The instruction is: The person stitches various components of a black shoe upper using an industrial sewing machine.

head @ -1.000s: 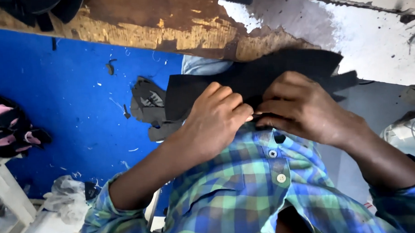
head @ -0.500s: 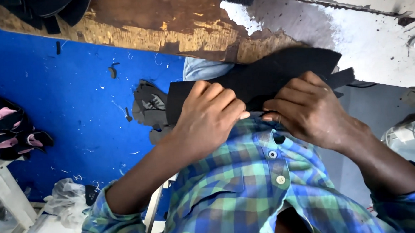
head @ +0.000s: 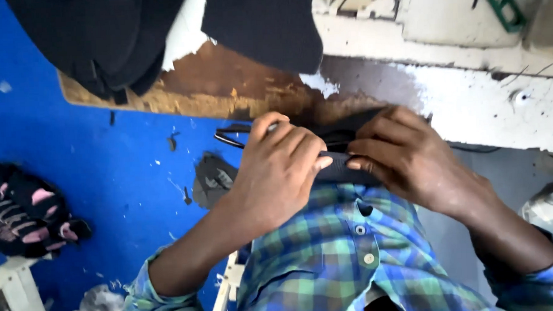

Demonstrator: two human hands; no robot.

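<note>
Left hand: the left hand (head: 277,174) is curled, the fingers bent and pressed on a black fabric piece (head: 338,162), which it pinches from the left side; the thumb is hidden, so how it grips underneath I cannot tell.
Right hand: the right hand (head: 411,163) is curled also and pinches the same black fabric piece from the right; its fingertips (head: 356,165) nearly meet the fingertips of the left hand.
Black fabric piece: it is held between both hands, just above the chest of the person, in front of the edge of the tabletop; most of it is covered by the fingers, only a dark strip shows between them and a part above the right hand.
Black loop: a thin black loop (head: 230,135) sticks out to the left of the left hand, near the brown edge.
Shirt: a checked shirt (head: 329,264) in blue and green, with buttons, fills the lower part of the view.
Tabletop: the tabletop (head: 470,99) is white and worn, with a brown bare patch (head: 237,83) on its left part.
Dark cloth: dark cloth (head: 162,31) lies on the top, over the brown patch.
Floor: a blue floor (head: 74,162) with small scraps; a grey flat piece (head: 213,179) lies on it beside the left wrist.
Pink-black bundle: a bundle of black and pink items (head: 27,213) lies at the far left, well apart from the hands.
</note>
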